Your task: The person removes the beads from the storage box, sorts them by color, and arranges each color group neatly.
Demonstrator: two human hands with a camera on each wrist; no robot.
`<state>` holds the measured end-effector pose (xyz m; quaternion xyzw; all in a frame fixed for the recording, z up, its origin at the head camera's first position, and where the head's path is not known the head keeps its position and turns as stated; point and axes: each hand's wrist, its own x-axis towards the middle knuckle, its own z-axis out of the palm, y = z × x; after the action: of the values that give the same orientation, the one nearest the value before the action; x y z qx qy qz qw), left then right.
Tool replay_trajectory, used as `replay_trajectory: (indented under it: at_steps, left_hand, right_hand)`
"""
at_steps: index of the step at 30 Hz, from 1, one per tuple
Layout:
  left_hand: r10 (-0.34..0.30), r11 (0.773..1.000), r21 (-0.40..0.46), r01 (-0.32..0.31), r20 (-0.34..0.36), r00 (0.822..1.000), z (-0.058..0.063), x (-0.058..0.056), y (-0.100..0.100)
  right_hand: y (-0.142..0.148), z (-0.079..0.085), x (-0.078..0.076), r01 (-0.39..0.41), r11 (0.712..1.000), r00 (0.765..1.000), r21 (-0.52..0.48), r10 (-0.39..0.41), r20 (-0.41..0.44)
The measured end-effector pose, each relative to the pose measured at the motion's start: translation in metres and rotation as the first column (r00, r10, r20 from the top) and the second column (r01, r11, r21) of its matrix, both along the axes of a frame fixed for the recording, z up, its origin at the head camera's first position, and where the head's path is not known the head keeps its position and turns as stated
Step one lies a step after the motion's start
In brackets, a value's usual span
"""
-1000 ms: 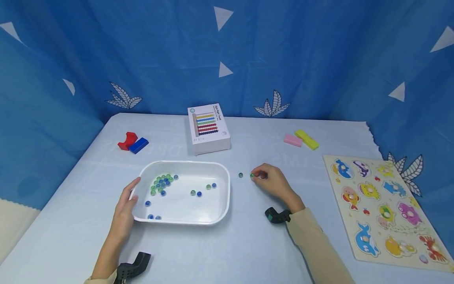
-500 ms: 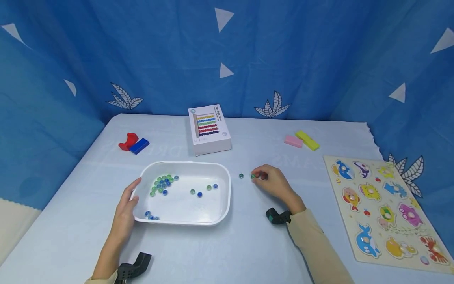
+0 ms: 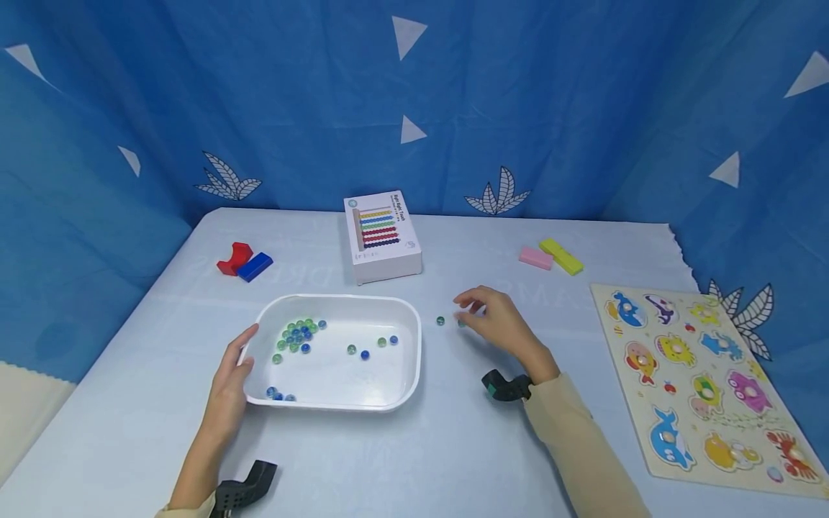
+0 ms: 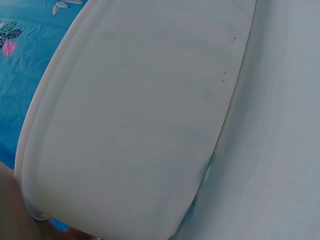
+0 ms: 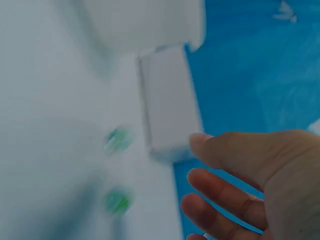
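My left hand grips the left end of a white plastic tray, thumb at the rim. Several green and blue marbles lie in it, mostly clustered toward the left. The tray's outer wall fills much of the left wrist view, with a bit of that hand at its lower left. Right of the tray, two greenish marbles rest on the table: one marble nearer the tray, the other marble just by my right fingertips. My right hand hovers there, thumb and fingers parted around nothing.
A white abacus box stands behind the tray. Red and blue blocks lie at the back left, pink and yellow blocks at the back right. A sea-animal puzzle board covers the right side.
My right hand has let go of the right-hand marble and lifted slightly, its fingers spreading. Some marbles inside the tray have rolled a little. My left hand has stayed at the tray.
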<state>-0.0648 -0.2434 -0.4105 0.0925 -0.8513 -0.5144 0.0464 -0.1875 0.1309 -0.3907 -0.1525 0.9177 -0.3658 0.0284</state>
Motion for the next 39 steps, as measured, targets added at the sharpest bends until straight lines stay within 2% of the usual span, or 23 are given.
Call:
replay_trajectory:
  at_steps: [4,6,8,10,12,14,16,20,23,28,34,39]
  left_hand:
    - [0.001,1.000,-0.006,-0.001,-0.004,1.000,0.000,0.000,0.000]
    - [0.003,1.000,-0.005,-0.003,-0.007,1.000,0.000,0.000,-0.001]
    - [0.002,1.000,-0.001,-0.002,-0.010,1.000,0.000,-0.001,0.000]
    - [-0.002,1.000,0.002,0.002,-0.013,1.000,0.000,-0.001,0.000]
    - [-0.007,1.000,0.005,0.008,-0.019,1.000,0.000,-0.002,0.000]
    - [-0.017,1.000,0.006,0.018,-0.022,1.000,0.000,-0.003,0.001]
    - [-0.026,1.000,0.002,0.026,-0.021,0.999,0.000,-0.004,0.002]
    - [-0.030,1.000,-0.009,0.030,-0.016,0.999,-0.002,-0.005,0.003]
    - [-0.024,1.000,-0.012,0.024,-0.016,1.000,-0.003,-0.004,0.002]
    - [-0.014,1.000,-0.021,0.013,-0.031,0.999,-0.002,-0.001,-0.001]
    - [-0.019,1.000,-0.014,0.019,-0.020,1.000,0.001,-0.001,0.000]
    - [-0.017,1.000,-0.016,0.017,-0.012,1.000,-0.001,-0.001,0.000]
  right_hand:
    - [-0.035,0.037,0.000,-0.107,0.994,0.994,-0.018,0.107,0.032]
    - [-0.059,0.053,0.000,-0.202,0.979,0.978,-0.042,0.204,0.053]
    - [-0.086,0.063,0.000,-0.301,0.953,0.950,-0.045,0.304,0.074]
    - [-0.113,0.066,0.000,-0.389,0.920,0.914,-0.048,0.392,0.104]
    - [-0.140,0.063,0.000,-0.441,0.897,0.885,-0.038,0.442,0.149]
    - [-0.165,0.055,0.001,-0.450,0.893,0.874,-0.004,0.442,0.201]
    - [-0.185,0.045,0.003,-0.430,0.901,0.882,0.054,0.406,0.239]
    - [-0.210,0.024,0.007,-0.333,0.932,0.925,0.143,0.294,0.243]
    - [-0.218,0.013,0.007,-0.268,0.954,0.947,0.133,0.235,0.220]
    - [-0.224,0.006,0.005,-0.255,0.959,0.958,0.126,0.234,0.165]
    - [-0.223,0.001,0.004,-0.238,0.952,0.971,0.192,0.225,0.084]
    - [-0.221,0.001,0.005,-0.239,0.948,0.970,0.211,0.224,0.094]
